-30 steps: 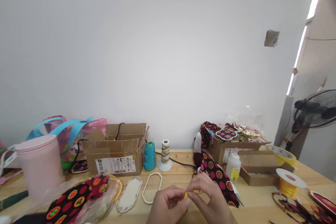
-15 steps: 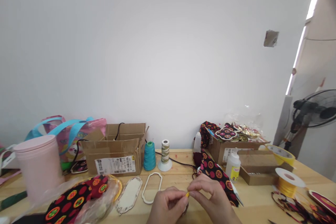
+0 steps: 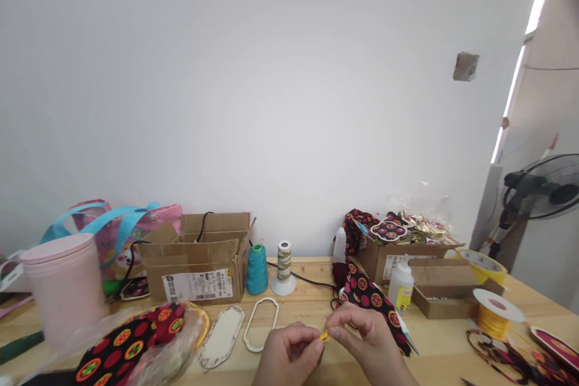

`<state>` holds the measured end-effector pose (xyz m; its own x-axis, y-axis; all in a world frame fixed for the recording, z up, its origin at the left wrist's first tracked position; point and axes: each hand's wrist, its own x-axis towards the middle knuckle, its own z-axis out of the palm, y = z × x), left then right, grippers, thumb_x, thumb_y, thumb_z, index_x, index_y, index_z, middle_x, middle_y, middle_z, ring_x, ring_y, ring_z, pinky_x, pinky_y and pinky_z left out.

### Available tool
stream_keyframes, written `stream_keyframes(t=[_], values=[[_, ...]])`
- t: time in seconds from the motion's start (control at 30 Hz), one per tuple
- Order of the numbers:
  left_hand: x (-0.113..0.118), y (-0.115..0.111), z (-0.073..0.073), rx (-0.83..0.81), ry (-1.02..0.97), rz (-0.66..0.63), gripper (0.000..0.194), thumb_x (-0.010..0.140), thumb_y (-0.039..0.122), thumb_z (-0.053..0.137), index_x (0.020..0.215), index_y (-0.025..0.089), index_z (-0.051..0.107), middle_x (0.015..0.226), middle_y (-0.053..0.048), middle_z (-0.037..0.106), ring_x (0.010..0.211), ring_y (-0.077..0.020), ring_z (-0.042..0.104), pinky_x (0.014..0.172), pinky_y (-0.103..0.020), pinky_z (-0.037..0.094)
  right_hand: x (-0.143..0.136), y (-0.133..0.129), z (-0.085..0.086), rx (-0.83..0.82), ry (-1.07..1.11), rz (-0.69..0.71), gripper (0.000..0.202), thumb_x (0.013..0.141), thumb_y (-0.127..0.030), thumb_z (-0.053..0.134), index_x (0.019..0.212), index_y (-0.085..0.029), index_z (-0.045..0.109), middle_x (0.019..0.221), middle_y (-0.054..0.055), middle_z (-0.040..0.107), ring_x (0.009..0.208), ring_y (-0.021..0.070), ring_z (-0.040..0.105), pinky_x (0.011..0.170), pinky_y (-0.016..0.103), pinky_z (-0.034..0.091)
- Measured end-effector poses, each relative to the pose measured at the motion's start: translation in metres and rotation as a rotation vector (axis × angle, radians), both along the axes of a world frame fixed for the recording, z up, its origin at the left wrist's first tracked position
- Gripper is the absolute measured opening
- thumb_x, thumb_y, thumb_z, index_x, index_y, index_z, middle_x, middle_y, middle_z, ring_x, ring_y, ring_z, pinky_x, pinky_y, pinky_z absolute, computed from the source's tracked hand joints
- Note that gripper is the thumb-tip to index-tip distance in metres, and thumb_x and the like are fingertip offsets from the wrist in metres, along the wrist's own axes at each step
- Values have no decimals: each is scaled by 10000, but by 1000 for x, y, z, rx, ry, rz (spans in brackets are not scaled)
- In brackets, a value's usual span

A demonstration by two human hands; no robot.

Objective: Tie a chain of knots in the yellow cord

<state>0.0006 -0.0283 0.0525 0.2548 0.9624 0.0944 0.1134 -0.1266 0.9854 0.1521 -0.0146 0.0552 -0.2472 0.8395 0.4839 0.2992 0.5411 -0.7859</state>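
Near the bottom centre, my left hand (image 3: pixel 292 353) pinches a small piece of yellow cord (image 3: pixel 324 336) between thumb and index finger. My right hand (image 3: pixel 364 341) is closed at the other side of the same cord, its thumb and fingertip meeting at the yellow bit. Both hands are held close together above the wooden table. To the left of them lie a white oval frame (image 3: pixel 247 338) and a pale panel with a patterned border (image 3: pixel 222 338). Dark patterned fabric (image 3: pixel 375 298) lies behind my right hand.
A teal thread cone (image 3: pixel 257 271) and a patterned thread spool (image 3: pixel 284 265) stand behind the hands. Cardboard boxes (image 3: pixel 194 271) sit left and right. At right are a glue bottle (image 3: pixel 401 286) and a yellow cord spool (image 3: pixel 494 322); a pink canister (image 3: pixel 66 289) stands left.
The fingertips have shifted slightly, and a little more of the yellow cord shows between them. The view has moved very slightly.
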Motion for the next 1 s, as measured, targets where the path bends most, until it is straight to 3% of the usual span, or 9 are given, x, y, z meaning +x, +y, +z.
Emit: stream_keyframes(t=[0.27,0.53,0.7,0.83,0.9,1.0], values=[[0,1,-3,-82,-161,-16,310,603,414,596,585,105,609,489,43,414,489,-87,343,466,-205,262,-1,2,-3,-76,98,22,230,685,-375,571,608,-168,636,579,16,581,566,141,521,549,223,428],[0,2,-7,-132,-203,7,350,557,457,628,580,108,629,460,41,438,460,-77,349,439,-201,227,-3,2,-4,-151,203,46,333,645,-478,581,604,-151,630,541,14,590,530,137,529,492,213,438],[-1,4,-12,-201,-310,-7,330,554,431,650,582,102,633,419,54,432,410,-50,306,416,-196,168,-3,3,-7,-137,178,63,316,677,-454,566,632,-146,622,558,16,602,542,137,547,508,215,452],[-2,5,-14,-247,-474,-44,272,534,373,688,538,106,642,401,47,452,398,-46,326,415,-195,174,-1,1,-5,20,89,59,186,725,-348,554,755,-173,608,744,49,632,727,175,573,674,274,465],[-3,5,-14,-269,-543,-48,226,540,330,694,518,111,644,391,46,450,388,-44,327,411,-197,182,0,-2,-2,198,4,17,123,709,-268,579,810,-197,585,854,62,605,842,195,540,765,318,432],[-4,5,-13,-271,-587,-49,182,565,282,685,505,115,648,390,44,445,394,-47,335,421,-198,215,1,-4,0,453,-132,-64,91,696,-195,582,783,-217,569,853,59,549,835,196,510,744,335,425]])
